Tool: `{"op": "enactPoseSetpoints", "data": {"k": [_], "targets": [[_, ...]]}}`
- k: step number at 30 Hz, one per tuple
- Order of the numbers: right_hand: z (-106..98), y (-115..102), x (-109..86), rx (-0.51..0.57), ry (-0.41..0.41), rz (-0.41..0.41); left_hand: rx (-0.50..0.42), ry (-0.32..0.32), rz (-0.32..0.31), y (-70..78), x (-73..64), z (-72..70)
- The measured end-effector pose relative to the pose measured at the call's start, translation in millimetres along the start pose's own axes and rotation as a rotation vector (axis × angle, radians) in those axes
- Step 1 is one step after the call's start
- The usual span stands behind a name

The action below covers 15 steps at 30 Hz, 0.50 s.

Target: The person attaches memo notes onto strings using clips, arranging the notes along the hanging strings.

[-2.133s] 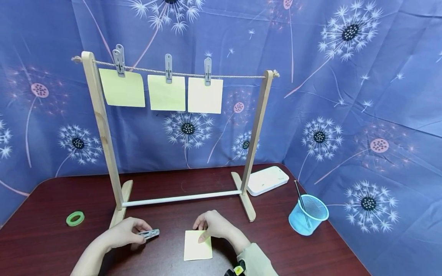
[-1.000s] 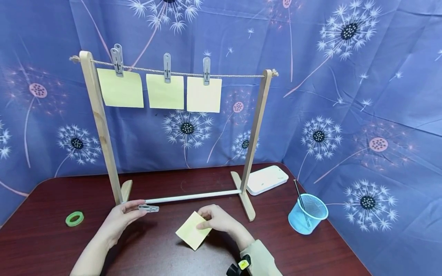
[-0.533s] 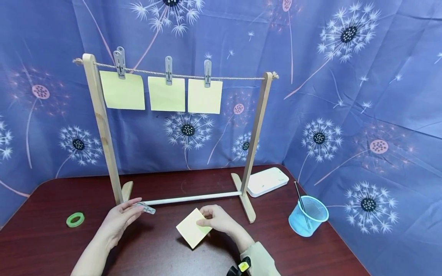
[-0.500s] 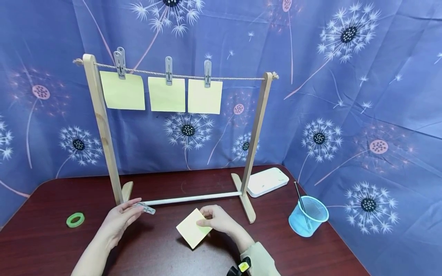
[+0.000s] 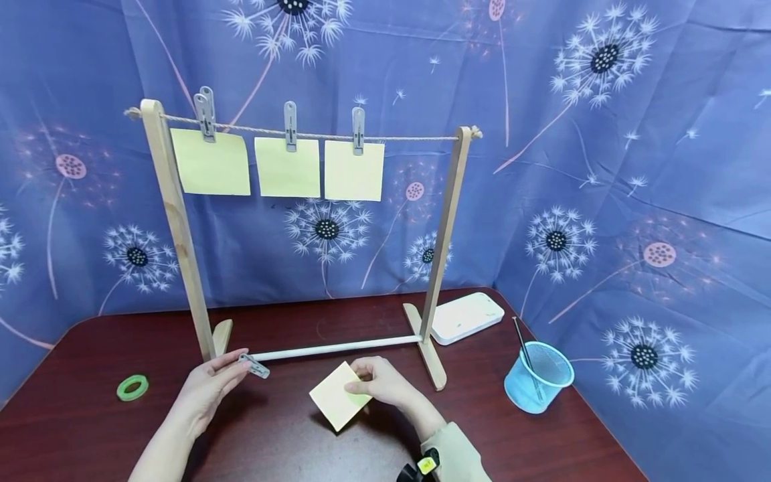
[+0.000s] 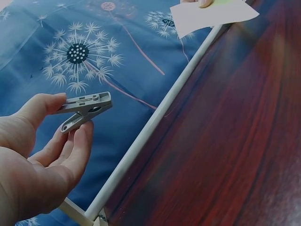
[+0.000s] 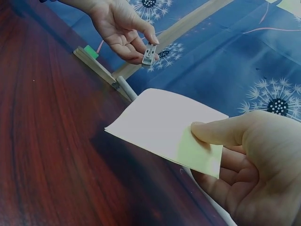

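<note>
My left hand [image 5: 207, 391] pinches a grey clothespin [image 5: 254, 367] between thumb and fingers; the left wrist view shows its handle ends pressed by the fingertips. In my right hand [image 5: 382, 383] is a yellow sticky note [image 5: 338, 398], thumb on top and fingers underneath, tilted just above the table. The right wrist view shows a second paper edge along one side of the note [image 7: 160, 122]. Behind the hands, three yellow notes hang from a rope [image 5: 415, 139]: left note [image 5: 212, 164], middle note [image 5: 288, 171] and right note [image 5: 354, 174], each under grey clothespins.
A wooden stand holds the rope between its left post [image 5: 179, 227] and right post [image 5: 446, 234], with a white bar [image 5: 337, 348] low across. Around it are a green tape ring [image 5: 132, 387], a white case [image 5: 467, 318] and a blue mesh cup [image 5: 530, 385] with a black stick.
Since the earliest frame, the right hand has lifted the note off the table and turned it. The left hand has moved away from the body toward the bar with the clothespin. Lately both barely move.
</note>
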State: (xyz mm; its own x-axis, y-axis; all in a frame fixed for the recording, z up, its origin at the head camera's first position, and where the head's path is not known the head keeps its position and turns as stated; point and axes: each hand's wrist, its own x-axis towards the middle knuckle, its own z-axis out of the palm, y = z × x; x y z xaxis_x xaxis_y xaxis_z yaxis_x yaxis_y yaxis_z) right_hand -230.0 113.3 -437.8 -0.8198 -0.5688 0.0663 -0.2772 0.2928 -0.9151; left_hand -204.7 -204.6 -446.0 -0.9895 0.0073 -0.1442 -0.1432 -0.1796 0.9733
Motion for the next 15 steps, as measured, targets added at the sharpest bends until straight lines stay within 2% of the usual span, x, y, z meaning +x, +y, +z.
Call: {"op": "enactPoseSetpoints", "data": {"k": [4,10,15], "targets": [[-1,15,6.0,0.007,-0.001,-0.005,-0.038,0.013,0.019,0.2,-0.6,-2.0],[-8,17,5.8,-0.001,0.018,-0.021,-0.085,0.003,0.034,3.1,-2.6,0.5],[-16,15,3.5,0.001,0.028,-0.031,-0.090,0.019,0.009,8.7,-2.1,3.6]]}}
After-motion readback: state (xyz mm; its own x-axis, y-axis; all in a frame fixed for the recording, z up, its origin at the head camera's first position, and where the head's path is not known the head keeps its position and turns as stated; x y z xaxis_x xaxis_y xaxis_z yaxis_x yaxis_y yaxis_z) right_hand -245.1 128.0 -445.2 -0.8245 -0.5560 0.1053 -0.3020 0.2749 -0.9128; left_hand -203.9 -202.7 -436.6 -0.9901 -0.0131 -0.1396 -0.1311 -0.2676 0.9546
